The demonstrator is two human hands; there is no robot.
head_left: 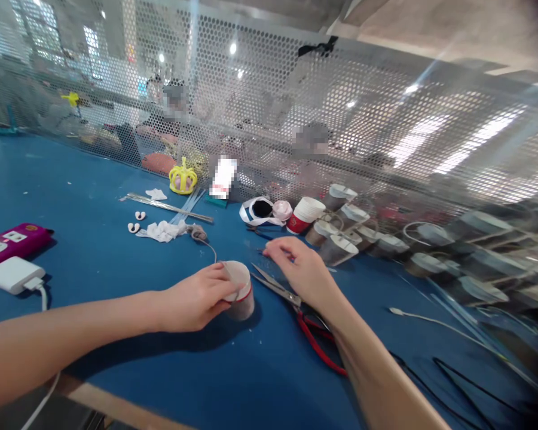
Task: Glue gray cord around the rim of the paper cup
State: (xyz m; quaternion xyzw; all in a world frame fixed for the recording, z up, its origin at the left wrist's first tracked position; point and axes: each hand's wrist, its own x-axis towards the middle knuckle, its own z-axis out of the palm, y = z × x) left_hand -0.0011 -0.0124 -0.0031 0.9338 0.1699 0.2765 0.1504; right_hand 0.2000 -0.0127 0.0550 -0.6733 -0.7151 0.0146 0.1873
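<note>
My left hand (201, 295) is closed around the side of a pale paper cup (242, 304) with a red band. A thin cord (210, 246) runs from the cup's rim to a small greyish-brown bundle (197, 232) on the blue table. To the right, my right hand (298, 266) has thumb and fingertips pinched together just above the tabletop; what they hold is too small to make out. Below that hand lie scissors (275, 288) with red handles, their blades slightly apart and pointing at the cup. My right forearm covers part of the handles.
Stacked paper cups (308, 210), a white ribbon roll (251, 212) and several wrapped cups (338, 249) line the perforated screen (260, 119). Thin metal rods (170, 207), crumpled white tissue (164, 231) and a yellow crown (183, 179) lie behind. A purple power strip (24, 242) and white charger (13, 275) sit left.
</note>
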